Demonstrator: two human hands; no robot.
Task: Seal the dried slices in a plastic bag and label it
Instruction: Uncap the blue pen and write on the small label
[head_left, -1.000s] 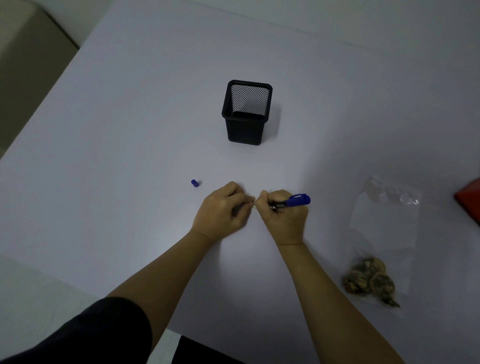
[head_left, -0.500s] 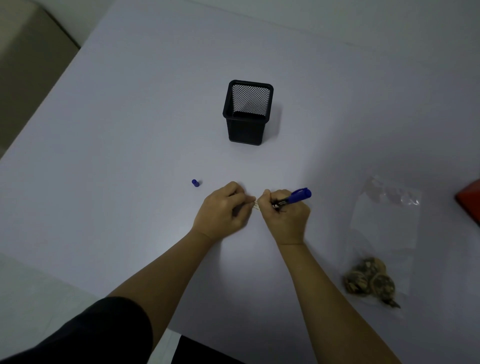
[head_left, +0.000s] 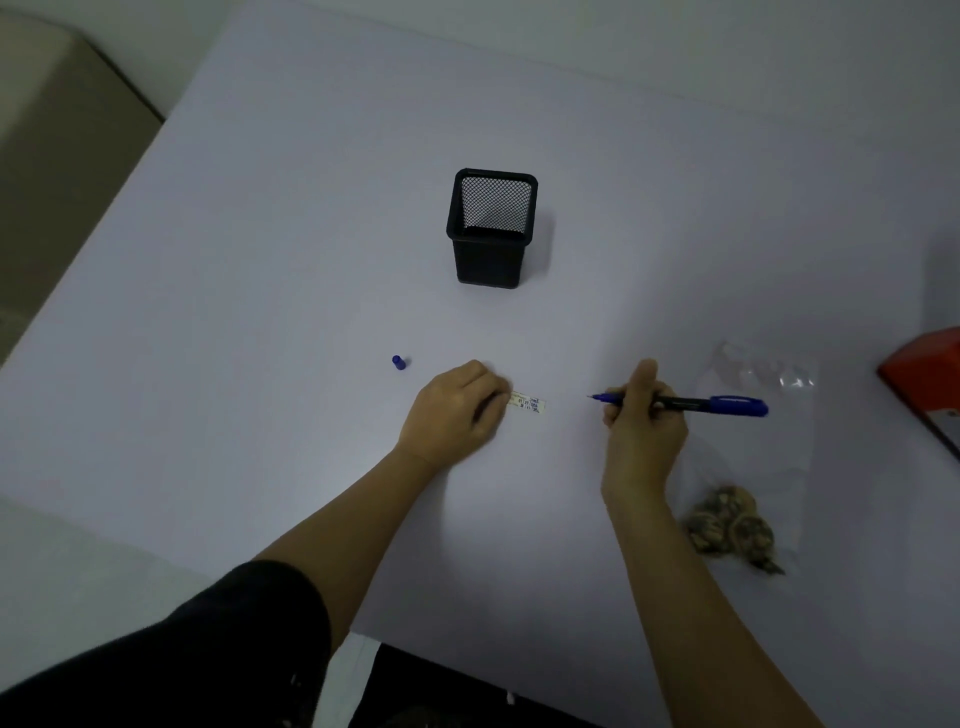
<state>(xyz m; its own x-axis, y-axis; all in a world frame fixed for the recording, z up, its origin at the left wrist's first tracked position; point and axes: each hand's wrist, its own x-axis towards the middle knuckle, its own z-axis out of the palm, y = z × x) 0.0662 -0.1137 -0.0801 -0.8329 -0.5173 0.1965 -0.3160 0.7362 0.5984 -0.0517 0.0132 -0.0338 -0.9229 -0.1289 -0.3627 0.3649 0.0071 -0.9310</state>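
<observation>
A small white label (head_left: 529, 404) with blue writing lies on the white table (head_left: 260, 312). My left hand (head_left: 454, 410) rests on the label's left end with curled fingers. My right hand (head_left: 641, 415) grips an uncapped blue marker (head_left: 711, 404), its tip pointing left, a short way right of the label. The marker's blue cap (head_left: 399, 362) lies left of my left hand. A clear plastic bag (head_left: 753, 447) lies flat at the right, with brown dried slices (head_left: 730, 527) bunched in its near end.
A black mesh pen holder (head_left: 491, 228) stands upright behind my hands. A red object (head_left: 930, 374) pokes in at the right edge. The table's left edge runs diagonally, with beige furniture (head_left: 57, 135) beyond it.
My right hand has drawn the marker away to the right, off the label. The written label now shows beside my left hand, which has stayed put.
</observation>
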